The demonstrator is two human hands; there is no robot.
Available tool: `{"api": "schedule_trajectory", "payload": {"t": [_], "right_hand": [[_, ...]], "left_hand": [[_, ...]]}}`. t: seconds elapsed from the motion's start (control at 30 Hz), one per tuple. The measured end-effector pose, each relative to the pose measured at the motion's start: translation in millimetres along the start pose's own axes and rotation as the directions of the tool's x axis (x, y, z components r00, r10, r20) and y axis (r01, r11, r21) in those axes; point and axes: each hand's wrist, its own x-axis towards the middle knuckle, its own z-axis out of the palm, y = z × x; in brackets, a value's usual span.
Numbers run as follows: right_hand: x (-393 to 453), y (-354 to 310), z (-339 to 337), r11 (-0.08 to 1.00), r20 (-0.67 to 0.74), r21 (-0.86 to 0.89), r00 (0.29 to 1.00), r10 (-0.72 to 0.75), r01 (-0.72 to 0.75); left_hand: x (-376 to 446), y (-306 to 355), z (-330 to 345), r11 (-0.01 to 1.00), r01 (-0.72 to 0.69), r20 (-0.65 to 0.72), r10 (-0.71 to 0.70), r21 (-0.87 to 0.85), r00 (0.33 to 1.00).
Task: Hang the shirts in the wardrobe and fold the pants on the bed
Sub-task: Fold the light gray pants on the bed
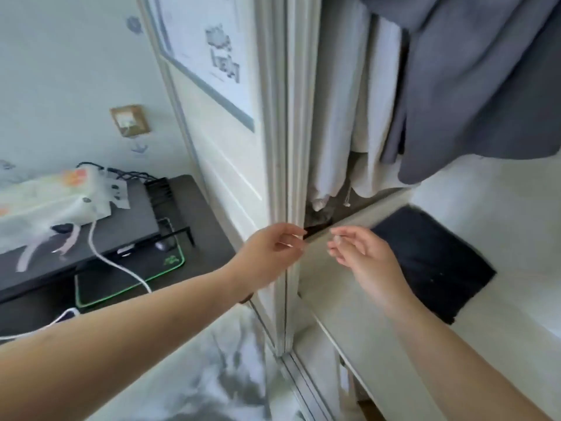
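Beside the wardrobe's white sliding door (274,123), the left hand (270,249) is reaching forward with its fingers loosely curled and holding nothing, its fingertips lying at the door's edge; whether they are touching it is not clear. Just to the right, the right hand (362,253) is hovering over the white shelf (343,302) inside the wardrobe, its fingers relaxed and slightly spread, also gripping nothing. The two hands are lying near each other but apart.

Inside the wardrobe, a grey shirt (473,86) is hanging at the upper right, its hem draping down toward the shelf. Left of it, white garments (349,117) are hanging close together, their lower edges ending just above the shelf. A dark folded cloth (431,262) is lying flat on the shelf, just beyond the right hand.

To the left, a dark worktop (194,214) is carrying a black monitor stand (127,220), a patterned white bag (48,208) resting on top of it, a white cable (121,265) trailing down, and a mouse mat with a glowing green edge (127,287). A framed poster (209,56) is showing on the door panel.
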Motion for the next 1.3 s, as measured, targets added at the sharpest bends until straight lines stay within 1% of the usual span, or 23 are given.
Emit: {"api": "schedule_trajectory", "payload": {"t": [0.13, 0.2, 0.3, 0.4, 0.47, 0.6, 0.63, 0.67, 0.73, 0.77, 0.87, 0.93, 1.03, 1.13, 1.17, 1.23, 1.3], "right_hand": [[-58.9, -40.2, 93.6, 0.994, 0.184, -0.008, 0.977, -0.103, 0.106], [-89.7, -59.1, 144.5, 0.984, 0.309, -0.006, 0.936, -0.166, 0.177], [-142.1, -86.8, 224.2, 0.971, 0.487, 0.015, 0.847, -0.215, 0.237], [-196.9, -105.4, 300.4, 0.958, 0.657, 0.045, 0.715, -0.241, 0.282], [-232.4, -114.5, 347.4, 0.947, 0.752, 0.053, 0.611, -0.246, 0.316], [-297.1, -127.2, 430.8, 0.929, 0.873, 0.089, 0.421, -0.246, 0.360], [-315.0, -129.2, 452.6, 0.925, 0.898, 0.099, 0.366, -0.242, 0.368], [-331.1, -130.4, 472.4, 0.920, 0.918, 0.108, 0.317, -0.237, 0.377], [-357.9, -130.4, 504.2, 0.910, 0.945, 0.125, 0.232, -0.231, 0.396], [-373.8, -129.3, 523.3, 0.905, 0.958, 0.137, 0.178, -0.224, 0.404], [-412.6, -126.8, 575.1, 0.896, 0.979, 0.162, 0.046, -0.198, 0.412], [-435.6, -124.5, 612.6, 0.903, 0.984, 0.168, -0.019, -0.175, 0.396], [-459.8, -118.1, 669.1, 0.914, 0.986, 0.165, -0.074, -0.148, 0.371], [-479.5, -109.9, 740.6, 0.925, 0.989, 0.136, -0.107, -0.104, 0.356], [-486.4, -107.2, 767.1, 0.928, 0.990, 0.120, -0.113, -0.085, 0.354], [-495.5, -103.5, 802.0, 0.934, 0.993, 0.090, -0.104, -0.058, 0.347], [-506.8, -99.0, 838.2, 0.937, 0.994, 0.062, -0.110, -0.025, 0.344]], "left_hand": [[-121.8, -19.7, -82.1, 0.998, 0.050, -0.218, -0.059, -0.046, 0.974], [-186.2, -32.0, -117.7, 0.993, 0.073, -0.341, -0.101, -0.094, 0.935], [-284.2, -53.9, -166.4, 0.979, 0.109, -0.498, -0.182, -0.173, 0.848], [-374.4, -78.7, -204.7, 0.958, 0.121, -0.649, -0.266, -0.260, 0.713], [-429.4, -94.7, -223.0, 0.943, 0.107, -0.727, -0.312, -0.314, 0.612], [-528.1, -121.3, -246.6, 0.916, 0.056, -0.826, -0.383, -0.397, 0.413], [-553.9, -128.2, -250.8, 0.910, 0.041, -0.848, -0.400, -0.412, 0.349], [-577.2, -135.7, -254.0, 0.903, 0.028, -0.860, -0.417, -0.428, 0.293], [-615.2, -148.5, -256.7, 0.881, 0.017, -0.861, -0.466, -0.473, 0.205], [-636.7, -157.0, -257.6, 0.865, 0.013, -0.855, -0.498, -0.502, 0.148], [-690.1, -179.8, -263.8, 0.829, -0.001, -0.829, -0.559, -0.559, 0.008], [-721.1, -198.1, -273.4, 0.818, -0.035, -0.816, -0.575, -0.574, -0.060], [-755.9, -226.6, -297.5, 0.801, -0.062, -0.792, -0.598, -0.595, -0.124], [-786.9, -261.7, -338.4, 0.790, -0.086, -0.765, -0.611, -0.607, -0.203], [-797.3, -274.4, -354.1, 0.780, -0.102, -0.749, -0.623, -0.618, -0.226], [-810.7, -288.7, -375.6, 0.758, -0.126, -0.719, -0.648, -0.640, -0.251], [-826.6, -306.7, -396.7, 0.737, -0.128, -0.691, -0.669, -0.663, -0.273]]}}
